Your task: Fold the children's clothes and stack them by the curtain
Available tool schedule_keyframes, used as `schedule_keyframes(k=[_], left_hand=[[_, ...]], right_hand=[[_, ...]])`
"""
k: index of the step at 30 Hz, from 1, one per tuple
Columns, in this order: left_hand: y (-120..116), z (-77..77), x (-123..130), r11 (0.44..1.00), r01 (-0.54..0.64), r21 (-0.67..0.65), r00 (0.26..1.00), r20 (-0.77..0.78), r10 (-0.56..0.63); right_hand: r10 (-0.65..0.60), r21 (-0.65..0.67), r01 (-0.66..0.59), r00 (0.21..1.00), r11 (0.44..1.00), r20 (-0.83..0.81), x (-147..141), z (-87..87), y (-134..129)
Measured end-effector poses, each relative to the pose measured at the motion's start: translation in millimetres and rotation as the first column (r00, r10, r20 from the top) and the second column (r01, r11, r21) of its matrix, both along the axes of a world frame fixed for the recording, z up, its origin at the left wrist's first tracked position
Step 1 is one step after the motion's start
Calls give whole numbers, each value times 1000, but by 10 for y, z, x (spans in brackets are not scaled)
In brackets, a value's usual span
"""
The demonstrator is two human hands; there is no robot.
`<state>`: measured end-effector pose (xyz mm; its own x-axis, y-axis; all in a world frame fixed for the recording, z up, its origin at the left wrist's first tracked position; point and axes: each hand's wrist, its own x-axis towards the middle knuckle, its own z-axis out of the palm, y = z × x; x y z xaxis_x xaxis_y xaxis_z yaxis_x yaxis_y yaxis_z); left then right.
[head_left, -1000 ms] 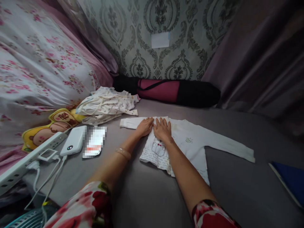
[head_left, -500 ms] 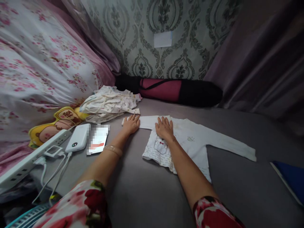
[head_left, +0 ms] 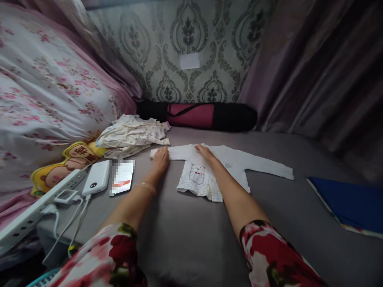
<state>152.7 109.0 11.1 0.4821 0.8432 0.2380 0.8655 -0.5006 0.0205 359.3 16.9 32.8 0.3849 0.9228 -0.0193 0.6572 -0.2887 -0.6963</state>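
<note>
Frame centre: left hand (head_left: 161, 158) half-curled over sleeve (head_left: 178, 153), grip unclear; right hand (head_left: 206, 153), loosely open, apparently steadies shirt (head_left: 236, 175).

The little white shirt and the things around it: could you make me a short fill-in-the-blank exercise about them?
1. The bear print on the white shirt has a small ____ bow.
2. The hand nearer the crumpled clothes is the person's ____ one.
3. The long bag by the wall has a dark pink middle and ____ ends.
4. The flat item at the picture's right edge is mostly ____.

Missing words: red; left; black; blue.
</note>
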Motion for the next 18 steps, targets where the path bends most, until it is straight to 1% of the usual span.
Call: schedule_keyframes(k=[1, 3, 5, 7, 8, 9, 11, 13, 15, 18], left_hand=[[-33, 34, 1, 1000, 4, -25, 1000, 7, -4], [-110, 121, 1, 998, -15, -59, 999, 33, 17], [-197, 215, -5, 995, -48, -88, 996, 67, 54], [-282, 281, -18, 991, -38, -130, 993, 106, 52], [-321, 296, -29, 985, -9, -172, 992, 126, 31], [-360, 298, -41, 973, 26, -231, 989, 145, 8], [-441, 269, -72, 922, 89, -376, 982, 185, -19], [-536, 217, -108, 862, 135, -489, 972, 233, -21], [-648, 175, -143, 811, 187, -555, 956, 293, -19], [-828, 166, -183, 723, 255, -642, 918, 395, 26]], right_hand=[[0, 10, 1, 993, 1000, -120, 36, 57, -20], [-9, 25, 20, 929, 1000, -369, 113, 163, -75], [-10, 48, 43, 844, 998, -537, 198, 244, -177], [33, 92, 35, 768, 995, -640, 287, 298, -349], [53, 113, 29, 749, 993, -660, 332, 316, -465], [60, 123, 30, 748, 992, -661, 379, 330, -598], [28, 110, 53, 777, 993, -629, 471, 347, -901], [-48, 70, 108, 815, 992, -578, 566, 346, -1221], [-153, 22, 192, 843, 981, -515, 664, 314, -1522], [-279, -57, 279, 880, 959, -384, 796, 198, -1897]])
